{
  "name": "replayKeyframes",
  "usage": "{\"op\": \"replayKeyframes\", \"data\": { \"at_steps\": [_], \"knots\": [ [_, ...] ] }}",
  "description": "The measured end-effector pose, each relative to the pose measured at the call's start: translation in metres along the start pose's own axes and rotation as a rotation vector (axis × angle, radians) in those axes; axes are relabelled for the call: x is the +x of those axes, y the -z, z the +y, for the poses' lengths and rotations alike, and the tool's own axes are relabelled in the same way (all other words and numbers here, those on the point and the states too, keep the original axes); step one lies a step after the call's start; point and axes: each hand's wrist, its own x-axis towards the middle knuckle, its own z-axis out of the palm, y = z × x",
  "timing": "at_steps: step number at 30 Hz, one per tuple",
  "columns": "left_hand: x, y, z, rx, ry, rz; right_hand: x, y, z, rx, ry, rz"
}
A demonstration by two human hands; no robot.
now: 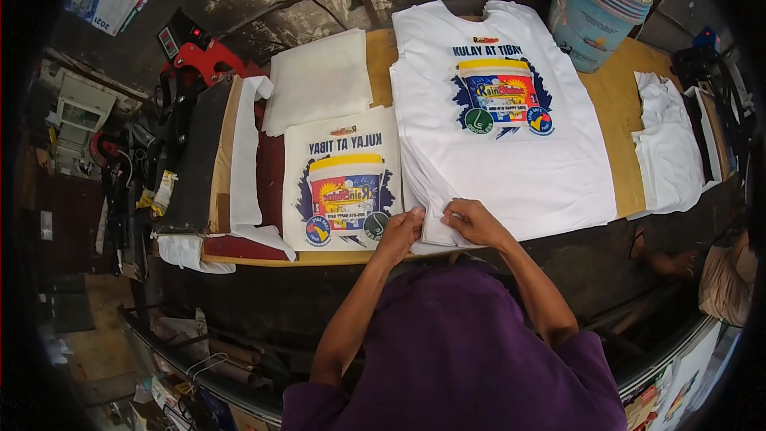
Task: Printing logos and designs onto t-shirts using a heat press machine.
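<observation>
A pile of white shirts [542, 175] lies on the yellow table [638, 144]; the top one carries a colorful bucket print. At its lower left corner, the folded-back layers of white cloth are pinched by my left hand [404, 231] and, just to the right, by my right hand [471, 222]; both have their fingers closed on the fabric. Left of the shirts lies a pale sheet [347, 183] with a mirror-image version of the same print. Above it is a pile of blank off-white sheets [317, 80].
A red-and-black press machine [195, 60] and a dark padded board [191, 191] stand left. Stacked buckets [598, 16] are at the back right, folded white fabric [662, 136] at the right. Another person's foot [670, 262] shows below the table. A dark rail [183, 363] curves behind me.
</observation>
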Motion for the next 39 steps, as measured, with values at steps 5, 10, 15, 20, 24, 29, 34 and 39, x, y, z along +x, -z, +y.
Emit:
{"op": "replayKeyframes", "data": {
  "at_steps": [5,10,15,20,24,29,34,39],
  "knots": [
    [-0.001,0.003,-0.001,0.304,-0.125,-0.113,0.0,0.009,-0.024,0.004,-0.136,-0.021],
    [0.004,0.009,-0.005,0.174,-0.063,-0.089,0.002,-0.004,-0.02,-0.074,-0.037,0.016],
    [-0.006,0.0,0.005,-0.003,-0.012,-0.084,0.001,-0.008,-0.018,-0.073,-0.092,0.005],
    [0.0,0.009,-0.008,0.188,-0.125,-0.061,0.001,0.0,-0.026,-0.072,-0.168,-0.032],
    [0.006,0.015,-0.015,0.151,-0.113,-0.056,-0.001,-0.003,-0.012,0.003,-0.053,-0.009],
    [-0.004,-0.008,-0.001,0.022,-0.058,-0.029,0.003,-0.003,-0.019,-0.058,-0.203,-0.036],
    [-0.006,0.001,-0.004,0.234,-0.097,-0.025,0.002,0.006,-0.022,0.022,-0.073,-0.049],
    [-0.007,-0.011,-0.005,0.223,-0.132,0.032,0.003,0.015,-0.01,0.101,-0.124,-0.14]
  ]
}}
